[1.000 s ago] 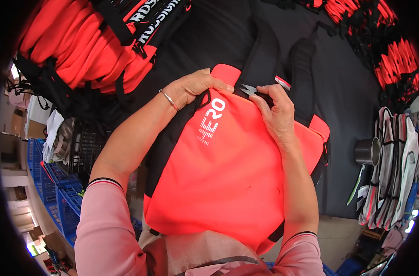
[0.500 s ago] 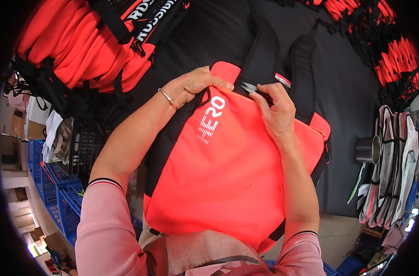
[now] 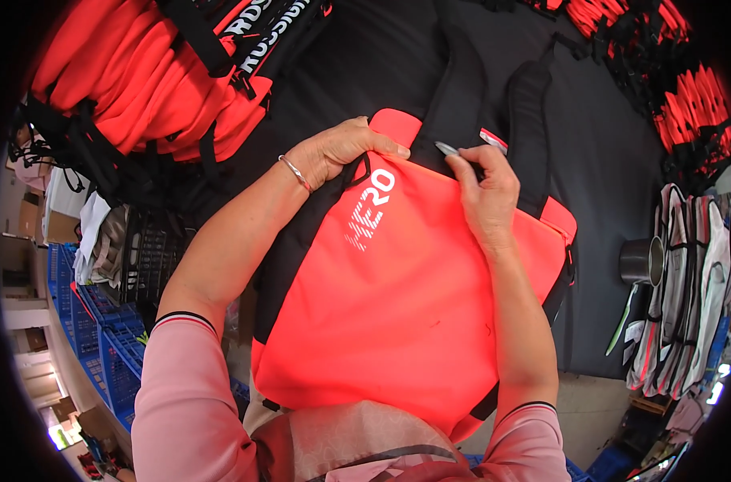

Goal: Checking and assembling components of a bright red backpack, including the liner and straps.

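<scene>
One red-orange backpack point(image 3: 381, 313) is lying front panel up across the centre of the frame, partly on a black counter point(image 3: 602, 209). Above centre, the left hand point(image 3: 345, 150) is pinching its top edge under the thumb, other fingers partly hidden, while just rightward the right hand point(image 3: 491, 189) is holding small metal snips point(image 3: 445, 149) in a closed pinch, blades nearly together. For good control, the left is ideally keeping that edge taut, the right steering the tips clear of fabric and thumb.
</scene>
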The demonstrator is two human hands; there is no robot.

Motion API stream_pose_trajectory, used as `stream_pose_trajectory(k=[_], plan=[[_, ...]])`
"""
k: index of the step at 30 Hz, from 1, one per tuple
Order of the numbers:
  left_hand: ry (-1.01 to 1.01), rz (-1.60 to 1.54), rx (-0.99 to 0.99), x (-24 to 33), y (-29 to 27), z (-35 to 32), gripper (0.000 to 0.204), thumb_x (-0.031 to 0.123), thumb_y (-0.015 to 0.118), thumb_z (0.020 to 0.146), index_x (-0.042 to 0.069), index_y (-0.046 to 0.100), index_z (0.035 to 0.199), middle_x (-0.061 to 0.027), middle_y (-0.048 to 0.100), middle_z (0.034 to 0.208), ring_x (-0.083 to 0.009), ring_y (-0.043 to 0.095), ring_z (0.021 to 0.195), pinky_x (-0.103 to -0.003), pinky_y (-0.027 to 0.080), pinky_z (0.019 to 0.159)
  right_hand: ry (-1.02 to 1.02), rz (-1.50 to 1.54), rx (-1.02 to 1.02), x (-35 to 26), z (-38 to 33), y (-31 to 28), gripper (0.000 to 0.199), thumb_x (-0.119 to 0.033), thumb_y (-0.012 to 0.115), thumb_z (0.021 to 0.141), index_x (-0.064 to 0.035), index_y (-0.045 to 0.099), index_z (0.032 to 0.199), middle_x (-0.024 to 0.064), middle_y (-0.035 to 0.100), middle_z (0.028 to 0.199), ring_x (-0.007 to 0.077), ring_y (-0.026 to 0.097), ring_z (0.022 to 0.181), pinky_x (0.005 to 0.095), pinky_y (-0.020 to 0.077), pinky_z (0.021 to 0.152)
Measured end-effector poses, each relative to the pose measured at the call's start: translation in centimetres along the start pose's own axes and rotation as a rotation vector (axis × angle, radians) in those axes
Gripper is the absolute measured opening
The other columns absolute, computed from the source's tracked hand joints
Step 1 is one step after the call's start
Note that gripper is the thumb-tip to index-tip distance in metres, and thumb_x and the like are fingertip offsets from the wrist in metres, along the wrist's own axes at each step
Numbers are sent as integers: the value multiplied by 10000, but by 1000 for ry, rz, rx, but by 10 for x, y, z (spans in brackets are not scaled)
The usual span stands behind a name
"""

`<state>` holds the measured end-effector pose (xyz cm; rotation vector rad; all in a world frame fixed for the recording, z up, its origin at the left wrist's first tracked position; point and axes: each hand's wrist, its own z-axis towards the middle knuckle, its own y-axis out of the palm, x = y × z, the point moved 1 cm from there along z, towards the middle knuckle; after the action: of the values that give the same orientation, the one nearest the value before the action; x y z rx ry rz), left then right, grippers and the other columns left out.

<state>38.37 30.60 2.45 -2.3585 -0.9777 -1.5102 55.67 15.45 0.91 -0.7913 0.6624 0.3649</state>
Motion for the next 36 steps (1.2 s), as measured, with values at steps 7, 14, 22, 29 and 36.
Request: stream_pose_trajectory(k=[7,14,22,29,36], plan=[[75,-29,-24,-4,2,3,201,113,781,773,-21,699,898,-108,733,873,-162,715,771,-284,589,724,127,-20,-57,-28,8,12,523,-297,862,731,-56,563,1087,92,650,945,231,661,859,359,521,734],[82,33,12,-8,-2,2,187,101,775,777,-32,704,887,-110,728,838,-165,714,722,-276,588,690,189,-219,378,26,45,-50,277,-281,770,828,-32,647,833,74,678,748,260,662,671,383,511,648],[1081,1506,1106,23,42,-17,542,328,823,750,96,656,1211,-126,644,1206,-300,603,1132,-412,459,955,652,-245,4,86,37,-107,410,-403,786,767,-3,705,814,74,657,688,177,639,678,328,493,660],[994,1324,181,-102,178,2,852,621,480,887,63,320,1512,-214,251,1576,-469,160,1459,-674,189,1099,698,69,-25,103,33,-99,390,-384,776,804,-10,681,747,-9,576,656,86,465,611,281,361,594],[885,902,-750,-131,204,-120,760,506,563,908,5,405,1457,-220,439,1468,-409,318,1421,-570,219,1172,713,45,55,91,27,-96,429,-425,736,828,-11,693,724,2,585,625,89,477,590,280,370,583]])
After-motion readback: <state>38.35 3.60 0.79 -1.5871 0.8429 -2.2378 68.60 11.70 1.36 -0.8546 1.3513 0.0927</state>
